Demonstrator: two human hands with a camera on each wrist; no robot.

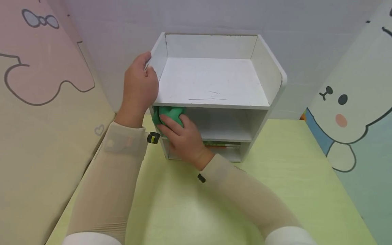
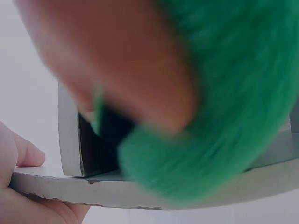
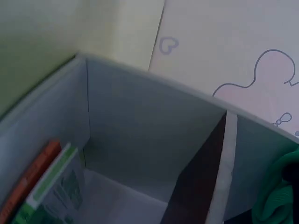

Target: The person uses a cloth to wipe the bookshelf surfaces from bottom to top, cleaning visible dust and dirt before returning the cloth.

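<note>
A white shelf unit (image 1: 211, 81) with an open top tray and two compartments below stands on a light green table (image 1: 190, 211). My left hand (image 1: 148, 66) grips the top of the unit's left side wall; its fingers (image 2: 18, 154) show beside the board edge in the left wrist view. My right hand (image 1: 173, 126) holds a green cloth (image 1: 169, 114) against the left end of the upper compartment, just under the top board. The left wrist view shows the cloth (image 2: 224, 126) bunched round a blurred finger (image 2: 121, 60). Its edge (image 3: 280, 191) appears in the right wrist view.
Some flat books (image 1: 222, 145) lie in the bottom compartment and appear as books (image 3: 46, 186) in the right wrist view. Cartoon-printed panels (image 1: 46, 85) close in the table on the left, with another panel (image 1: 355, 112) on the right. A pale wall stands behind the unit.
</note>
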